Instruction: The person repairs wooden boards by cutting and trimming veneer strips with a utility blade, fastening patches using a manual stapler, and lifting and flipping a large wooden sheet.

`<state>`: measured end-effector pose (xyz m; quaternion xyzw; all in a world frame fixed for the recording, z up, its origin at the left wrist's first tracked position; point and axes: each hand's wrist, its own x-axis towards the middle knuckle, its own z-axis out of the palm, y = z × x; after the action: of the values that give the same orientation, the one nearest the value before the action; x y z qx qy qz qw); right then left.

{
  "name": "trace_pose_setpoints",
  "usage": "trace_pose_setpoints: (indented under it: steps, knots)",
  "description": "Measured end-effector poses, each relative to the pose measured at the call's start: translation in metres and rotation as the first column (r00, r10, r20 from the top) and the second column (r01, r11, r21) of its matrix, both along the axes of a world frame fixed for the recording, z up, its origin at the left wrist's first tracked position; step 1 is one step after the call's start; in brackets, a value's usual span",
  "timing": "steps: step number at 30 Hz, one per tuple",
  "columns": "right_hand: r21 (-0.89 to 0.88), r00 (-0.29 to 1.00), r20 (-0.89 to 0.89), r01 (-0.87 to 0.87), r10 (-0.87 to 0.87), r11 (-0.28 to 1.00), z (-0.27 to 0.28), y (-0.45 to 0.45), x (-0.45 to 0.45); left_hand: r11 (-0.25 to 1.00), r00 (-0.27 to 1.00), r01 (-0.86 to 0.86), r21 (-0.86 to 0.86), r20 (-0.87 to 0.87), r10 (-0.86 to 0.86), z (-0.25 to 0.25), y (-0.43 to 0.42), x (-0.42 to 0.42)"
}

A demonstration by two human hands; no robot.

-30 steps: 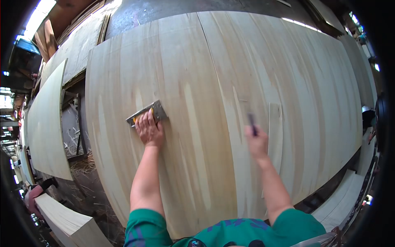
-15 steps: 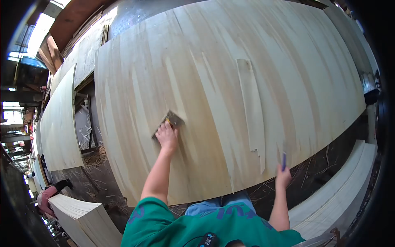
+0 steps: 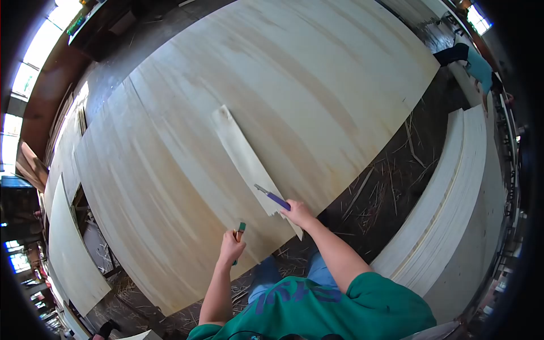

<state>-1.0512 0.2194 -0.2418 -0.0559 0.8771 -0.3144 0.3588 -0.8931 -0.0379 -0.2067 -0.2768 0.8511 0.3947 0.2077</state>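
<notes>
My left hand (image 3: 231, 248) is closed around a flat hand tool (image 3: 242, 226), seen edge-on with a green end, perhaps a sanding block. It is held near the front edge of a large pale wood veneer sheet (image 3: 187, 136). My right hand (image 3: 298, 215) grips the purple handle of a utility knife (image 3: 277, 199), its grey tip pointing to the upper left. Under the knife lies a loose veneer strip (image 3: 243, 153) with a jagged near end, flat on the sheet.
Stacked pale sheets (image 3: 439, 209) stand at my right. Wood scraps litter the dark floor (image 3: 391, 175) between stack and sheet. Another veneer sheet (image 3: 71, 249) lies at the left. A person in a light blue top (image 3: 479, 68) is at the far right.
My view has swung to the right. The left hand has come off the sheet's middle toward me with its tool turned edge-on. My right hand has brought the knife over the strip.
</notes>
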Motion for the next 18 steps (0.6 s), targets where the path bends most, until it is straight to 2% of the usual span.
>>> trace_pose_setpoints:
  steps: [3,4,7,8,9,10,13,14,15,16,18]
  knots:
    - [0.116,0.997,-0.047,-0.053,0.059,0.992,0.01,0.08,-0.012,0.999,0.961,-0.039,0.022,0.274,0.031,-0.007,0.047,-0.006]
    - [0.102,1.0,0.028,-0.011,0.009,0.995,0.019,0.119,-0.027,0.98,0.983,0.019,-0.198,0.182,0.018,-0.03,0.068,0.007]
    - [0.217,0.989,-0.035,0.15,-0.146,0.965,0.023,0.241,-0.073,0.948,0.953,-0.034,-0.316,0.275,0.127,-0.013,0.117,-0.016]
    - [0.233,0.969,-0.013,0.243,-0.247,0.942,0.021,0.285,-0.09,0.949,0.939,-0.024,-0.315,0.318,0.129,-0.022,0.127,-0.016]
    - [0.328,0.947,-0.033,0.312,-0.319,0.892,0.024,0.322,-0.11,0.96,0.921,-0.025,-0.279,0.366,0.131,-0.02,0.143,-0.03]
    - [0.346,0.92,-0.147,0.391,-0.363,0.852,0.016,0.363,-0.124,0.968,0.897,-0.034,-0.249,0.419,0.139,-0.015,0.158,-0.039]
    - [0.491,0.865,-0.269,0.501,-0.423,0.713,0.034,0.44,-0.2,0.98,0.836,-0.1,-0.171,0.52,0.176,-0.018,0.196,-0.075]
    - [0.381,0.833,-0.387,0.535,-0.395,0.754,0.024,0.464,-0.222,0.982,0.831,-0.116,-0.146,0.528,0.176,-0.015,0.209,-0.095]
    - [0.354,0.822,-0.42,0.539,-0.385,0.764,0.032,0.472,-0.25,0.985,0.828,-0.128,-0.115,0.535,0.17,-0.012,0.22,-0.115]
    - [0.319,0.815,-0.434,0.537,-0.383,0.781,0.036,0.479,-0.275,0.993,0.762,-0.107,0.054,0.646,0.047,-0.006,0.223,-0.143]
    - [0.267,0.822,-0.424,0.515,-0.381,0.814,0.043,0.476,-0.306,0.998,0.881,0.027,-0.05,0.472,0.0,-0.029,0.232,-0.162]
